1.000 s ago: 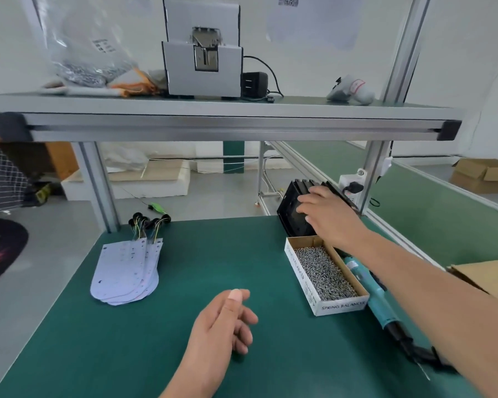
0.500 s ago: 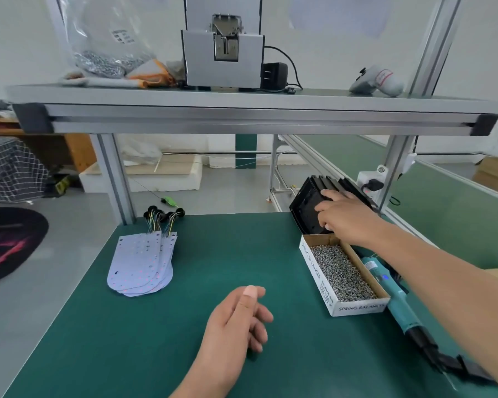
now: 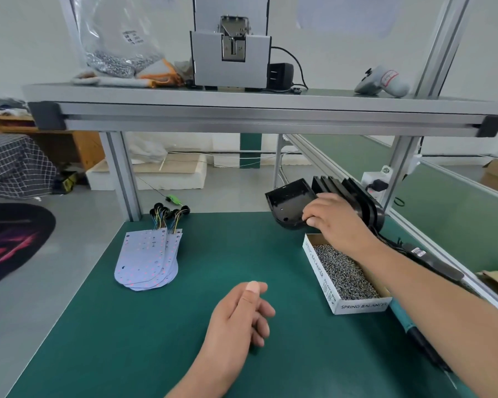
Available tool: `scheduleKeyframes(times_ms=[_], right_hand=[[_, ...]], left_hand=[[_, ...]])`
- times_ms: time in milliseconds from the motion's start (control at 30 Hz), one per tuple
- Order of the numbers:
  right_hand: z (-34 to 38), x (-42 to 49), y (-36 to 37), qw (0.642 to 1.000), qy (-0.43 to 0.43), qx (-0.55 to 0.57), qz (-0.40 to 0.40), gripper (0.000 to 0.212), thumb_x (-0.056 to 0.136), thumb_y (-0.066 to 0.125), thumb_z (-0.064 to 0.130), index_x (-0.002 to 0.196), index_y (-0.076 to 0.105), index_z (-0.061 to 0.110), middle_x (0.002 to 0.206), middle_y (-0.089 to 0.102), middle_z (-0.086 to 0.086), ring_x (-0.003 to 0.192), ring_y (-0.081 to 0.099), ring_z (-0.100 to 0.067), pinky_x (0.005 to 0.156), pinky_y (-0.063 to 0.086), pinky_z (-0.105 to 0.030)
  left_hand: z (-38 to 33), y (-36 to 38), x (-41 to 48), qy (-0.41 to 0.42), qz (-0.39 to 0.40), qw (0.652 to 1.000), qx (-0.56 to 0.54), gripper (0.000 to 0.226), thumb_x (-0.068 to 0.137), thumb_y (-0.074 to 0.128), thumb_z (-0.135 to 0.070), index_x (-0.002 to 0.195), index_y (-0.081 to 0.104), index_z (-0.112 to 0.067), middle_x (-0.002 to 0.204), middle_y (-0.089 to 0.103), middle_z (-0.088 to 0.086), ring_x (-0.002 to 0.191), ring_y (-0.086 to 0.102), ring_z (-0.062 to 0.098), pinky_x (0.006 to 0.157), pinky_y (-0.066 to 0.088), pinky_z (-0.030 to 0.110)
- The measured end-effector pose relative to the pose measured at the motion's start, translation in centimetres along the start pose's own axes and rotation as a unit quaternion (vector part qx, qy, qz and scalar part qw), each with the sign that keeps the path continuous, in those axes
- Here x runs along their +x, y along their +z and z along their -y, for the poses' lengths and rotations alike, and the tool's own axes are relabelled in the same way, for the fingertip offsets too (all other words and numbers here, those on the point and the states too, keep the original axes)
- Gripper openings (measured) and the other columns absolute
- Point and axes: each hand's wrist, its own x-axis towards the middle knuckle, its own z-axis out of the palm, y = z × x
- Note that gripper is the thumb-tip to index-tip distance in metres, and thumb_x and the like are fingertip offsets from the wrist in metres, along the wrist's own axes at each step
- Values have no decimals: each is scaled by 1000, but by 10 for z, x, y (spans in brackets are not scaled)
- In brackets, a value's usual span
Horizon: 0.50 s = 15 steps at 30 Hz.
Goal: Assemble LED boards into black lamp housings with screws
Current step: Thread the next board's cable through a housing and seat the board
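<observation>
Head view: your right hand (image 3: 332, 222) is at the far right of the green bench (image 3: 184, 326). Its grip is closed over the right edge of one black lamp housing (image 3: 289, 201), with the fingers curled onto the rim. The housing is tilted, its open cavity facing toward you and to the left. It is a shallow black shell with a rounded lower end, a squared upper end and a flat inner floor showing a few small holes. No board is fitted in it. I cannot tell whether its rounded end touches the bench or is just clear of it. Directly behind your hand the remaining housings (image 3: 354, 196) stand on edge in a row, leaning against one another.

Your left hand (image 3: 239, 317) rests on the bench near its front centre. Its grip is slack, with the fingers loosely curled and the thumb lying on top, and it holds nothing.

LED boards (image 3: 148, 259) lie fanned in a flat stack at the left of the bench, white, with rounded near ends. Their coloured wires (image 3: 167, 219) run to black connectors at the far edge. A cardboard box (image 3: 318, 268) of loose screws (image 3: 344, 274) sits just in front of the held housing, under your right forearm. A teal screwdriver (image 3: 400, 311) lies beside the box on its right, partly hidden by the forearm.
</observation>
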Motion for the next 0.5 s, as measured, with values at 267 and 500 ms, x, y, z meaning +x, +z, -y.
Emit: scheduleKeyframes(times_ms=[267,500], right_hand=[[89,-82,12,988,71,131,-47,12,96,75,15,100,77,26,104,70,22,122,40,-11,105,28,-19],[141,-144,-2,988,0,152,17,9,96,74,27,95,73,36,99,66,30,125,44,-9,111,30,-21]], left_hand=[[-8,2,-5,42,-98,994,22,24,95,53,-54,103,74,-44,86,68,-6,67,54,14,62,49,25],[-4,1,0,67,-191,973,107,24,108,53,-27,130,60,-31,127,55,-18,110,54,-15,97,40,10]])
